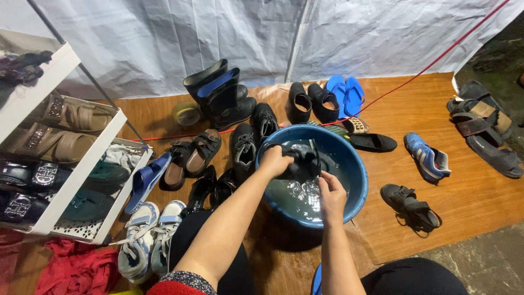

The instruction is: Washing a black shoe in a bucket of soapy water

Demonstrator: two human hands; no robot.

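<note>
Black shoe (299,159), held over the water of the blue basin (357,180) on the floor: left hand (275,160) clasps one end, right hand (331,194) curled beside it, grip unclear; likely soaked, heavy, slippery, pliable.

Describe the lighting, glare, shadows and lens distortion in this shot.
Head view: bright light from above and in front, glinting off the water in the blue basin and washing out the white sheet. A dark shadow lies under the basin towards the camera. Wide lens bends the shoe rack and stretches the forearms. Left hand and right hand look sharp; the dark shoe shows little detail.
</note>
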